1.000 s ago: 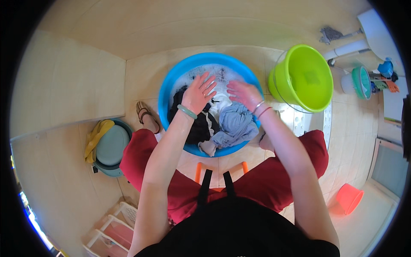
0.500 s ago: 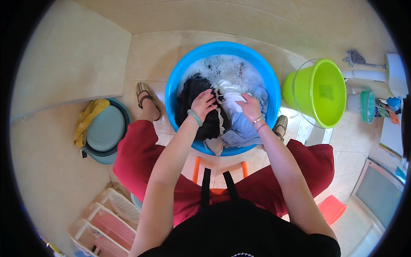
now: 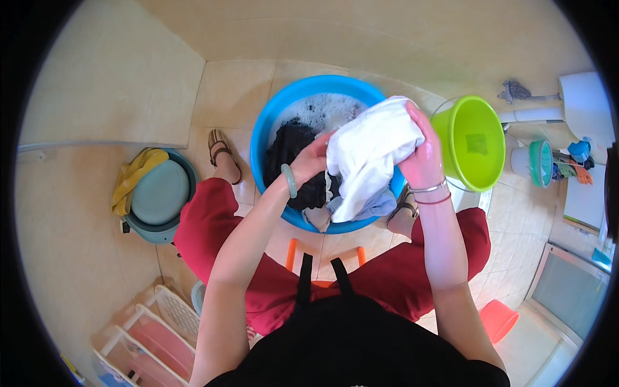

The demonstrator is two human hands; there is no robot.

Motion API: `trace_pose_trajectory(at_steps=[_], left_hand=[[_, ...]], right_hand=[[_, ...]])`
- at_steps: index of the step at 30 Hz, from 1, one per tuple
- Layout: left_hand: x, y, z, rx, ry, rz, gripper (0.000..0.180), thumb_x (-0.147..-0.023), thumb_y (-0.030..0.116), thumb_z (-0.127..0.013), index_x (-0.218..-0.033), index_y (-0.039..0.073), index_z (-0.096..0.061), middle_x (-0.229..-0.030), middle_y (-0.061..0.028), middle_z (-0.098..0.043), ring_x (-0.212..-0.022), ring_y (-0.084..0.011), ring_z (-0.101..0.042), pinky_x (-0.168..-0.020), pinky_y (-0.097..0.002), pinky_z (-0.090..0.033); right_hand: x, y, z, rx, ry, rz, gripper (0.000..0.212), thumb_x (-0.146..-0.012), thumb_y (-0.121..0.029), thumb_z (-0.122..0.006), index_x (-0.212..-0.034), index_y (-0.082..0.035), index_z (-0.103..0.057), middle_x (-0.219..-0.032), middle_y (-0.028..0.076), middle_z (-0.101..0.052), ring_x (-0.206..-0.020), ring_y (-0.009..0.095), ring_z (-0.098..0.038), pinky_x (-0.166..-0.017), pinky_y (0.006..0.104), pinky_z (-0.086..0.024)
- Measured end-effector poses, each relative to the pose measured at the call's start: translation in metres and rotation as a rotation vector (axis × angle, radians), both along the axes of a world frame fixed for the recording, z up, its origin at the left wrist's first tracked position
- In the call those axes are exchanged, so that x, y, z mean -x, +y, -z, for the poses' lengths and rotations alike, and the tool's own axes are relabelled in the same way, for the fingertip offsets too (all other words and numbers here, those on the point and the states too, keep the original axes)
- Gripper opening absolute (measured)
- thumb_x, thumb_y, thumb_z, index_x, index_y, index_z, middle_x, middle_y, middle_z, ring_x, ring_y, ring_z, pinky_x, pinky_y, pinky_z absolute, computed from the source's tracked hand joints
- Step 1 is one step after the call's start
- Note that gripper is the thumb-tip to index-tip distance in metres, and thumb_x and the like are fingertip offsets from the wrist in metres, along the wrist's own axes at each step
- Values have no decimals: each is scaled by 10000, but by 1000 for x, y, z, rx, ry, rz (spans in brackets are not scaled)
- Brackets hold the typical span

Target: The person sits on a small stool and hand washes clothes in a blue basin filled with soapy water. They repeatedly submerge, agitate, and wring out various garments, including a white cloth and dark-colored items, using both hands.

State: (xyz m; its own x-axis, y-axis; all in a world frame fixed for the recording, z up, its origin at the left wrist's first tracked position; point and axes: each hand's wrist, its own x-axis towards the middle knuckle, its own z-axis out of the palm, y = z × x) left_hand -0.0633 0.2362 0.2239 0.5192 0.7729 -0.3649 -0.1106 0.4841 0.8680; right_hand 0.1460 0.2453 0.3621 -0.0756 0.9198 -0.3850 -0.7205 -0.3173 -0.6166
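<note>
A bunched white garment (image 3: 371, 151) is held up above a round blue basin (image 3: 261, 126) standing on the floor between my feet. My right hand (image 3: 423, 145) grips its right side, the fingers partly hidden by the cloth. My left hand (image 3: 311, 161) closes on its left edge, fingertips behind the cloth. Below lie a black garment (image 3: 284, 151) at the basin's left and a light blue garment (image 3: 380, 205) at the near right. Foamy water (image 3: 319, 109) fills the far part of the basin. A beige cloth (image 3: 316, 218) hangs at the near rim.
A lime green bucket (image 3: 490, 122) stands right of the basin. At the left, a yellow cloth (image 3: 135, 174) drapes over stacked grey-green basins (image 3: 161, 193). An orange stool (image 3: 361, 255) is under me. A white rack (image 3: 145, 316) and a pink-red bucket (image 3: 498, 321) lie nearer.
Both hands have lifted the white garment out of the basin, up and toward me. It was lying among the wet clothes before. The right hand has swung up, gripping its side.
</note>
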Motion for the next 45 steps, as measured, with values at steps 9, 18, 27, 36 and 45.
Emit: trace_pose_trajectory(at_steps=[9,18,27,36,45], left_hand=[[9,0,-17,229,-255,-299,387,-941,175,-540,-1297,27,-502,-1205,-51,-593,-1054,-206,-583,-901,-351,-473],[9,21,-54,137,-140,-401,366,-986,329,-458,-1202,67,-595,-1088,-37,-636,-949,-153,-603,-785,-321,-483],[30,50,-70,167,-147,-409,384,-955,207,-477,-1310,67,-522,-1083,-67,-632,-988,-166,-605,-863,-315,-480],[9,38,-128,28,-159,-282,452,-972,177,-481,-1413,116,-404,-1256,-81,-570,-1139,-207,-565,-922,-373,-486],[-46,31,-161,-37,-90,66,585,-1015,267,-385,-1533,235,-117,-1244,-28,-529,-1104,-174,-527,-863,-425,-490]], right_hand=[[-28,-16,55,84,-228,-255,134,-895,-254,-630,-906,-121,-616,-714,-52,-556,-527,44,-447,-460,191,-308],[-64,-50,115,259,-552,33,126,-854,-180,-637,-905,-75,-592,-898,52,-660,-816,153,-650,-645,279,-506],[-66,-42,95,88,-45,346,105,-895,-107,-572,-956,-23,-588,-933,73,-630,-878,184,-608,-820,308,-487],[-93,-43,88,-43,-905,65,230,-843,-185,-705,-986,-27,-616,-860,44,-625,-817,141,-600,-768,275,-478],[-1,-24,16,-488,-1295,-90,256,-814,-267,-696,-896,-32,-637,-812,107,-662,-727,281,-639,-663,386,-496]])
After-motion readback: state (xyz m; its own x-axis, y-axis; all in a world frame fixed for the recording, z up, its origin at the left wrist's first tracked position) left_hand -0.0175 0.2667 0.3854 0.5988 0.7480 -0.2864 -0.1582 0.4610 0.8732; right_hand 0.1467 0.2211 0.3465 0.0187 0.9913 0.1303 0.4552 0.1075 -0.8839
